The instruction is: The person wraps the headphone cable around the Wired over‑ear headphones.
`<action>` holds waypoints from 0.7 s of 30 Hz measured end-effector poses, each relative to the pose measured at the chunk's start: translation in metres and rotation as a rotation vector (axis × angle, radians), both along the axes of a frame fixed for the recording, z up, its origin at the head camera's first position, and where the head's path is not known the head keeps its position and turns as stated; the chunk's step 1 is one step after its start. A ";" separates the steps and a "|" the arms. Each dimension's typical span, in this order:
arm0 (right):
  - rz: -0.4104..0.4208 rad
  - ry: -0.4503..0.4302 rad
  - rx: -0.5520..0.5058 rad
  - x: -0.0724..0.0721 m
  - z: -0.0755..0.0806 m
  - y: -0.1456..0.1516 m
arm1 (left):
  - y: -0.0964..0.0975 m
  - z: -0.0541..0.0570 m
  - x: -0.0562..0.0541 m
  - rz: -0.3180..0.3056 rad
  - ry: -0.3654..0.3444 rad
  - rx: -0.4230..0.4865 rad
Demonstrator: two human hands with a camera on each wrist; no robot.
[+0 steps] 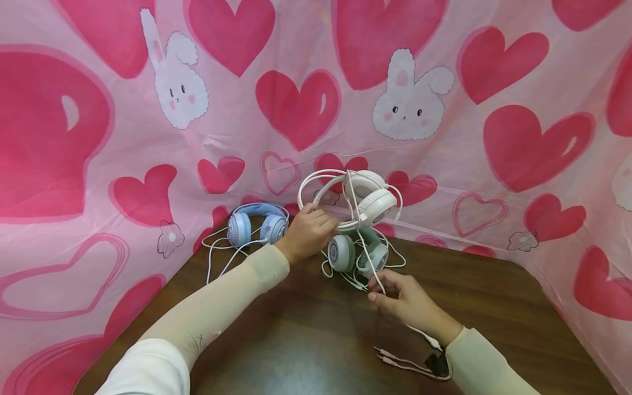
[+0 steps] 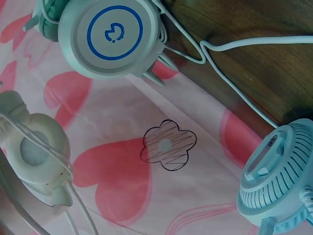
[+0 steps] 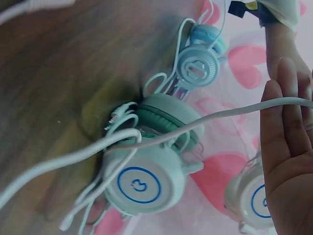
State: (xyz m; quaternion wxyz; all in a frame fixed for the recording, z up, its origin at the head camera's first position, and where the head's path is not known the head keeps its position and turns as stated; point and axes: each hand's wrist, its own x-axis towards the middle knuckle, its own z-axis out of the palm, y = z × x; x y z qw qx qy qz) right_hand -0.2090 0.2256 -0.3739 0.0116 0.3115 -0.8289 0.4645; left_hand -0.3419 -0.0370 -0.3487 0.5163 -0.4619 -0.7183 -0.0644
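Note:
My left hand (image 1: 311, 233) grips the headband of the white headphones (image 1: 377, 207), raised above the table at the back. Their white cable (image 1: 369, 258) crosses in front of the ear cups and runs down to my right hand (image 1: 407, 302), which pinches it between thumb and fingers. In the right wrist view the cable (image 3: 230, 112) lies across the long fingers (image 3: 275, 132); the thumb is hidden there. Right behind the cable, the green headphones (image 1: 340, 253) rest on the table. The left wrist view shows a white ear cup (image 2: 46, 147) with cable strands hanging over it.
Light-blue headphones (image 1: 239, 229) lie at the back left of the brown table (image 1: 276, 340), their cables loose beside them. Cable ends with plugs (image 1: 390, 356) lie near my right wrist. A pink heart-patterned cloth (image 1: 355, 120) hangs close behind the table.

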 end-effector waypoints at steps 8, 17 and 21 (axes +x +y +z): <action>0.093 -0.021 -0.069 0.006 0.013 -0.007 | -0.001 -0.001 0.002 0.020 -0.001 0.006; 0.189 0.126 -0.030 0.010 0.030 -0.007 | -0.010 -0.007 0.003 0.041 -0.033 -0.022; 0.158 0.171 0.018 0.013 0.041 -0.007 | -0.011 -0.010 0.003 0.030 -0.017 -0.031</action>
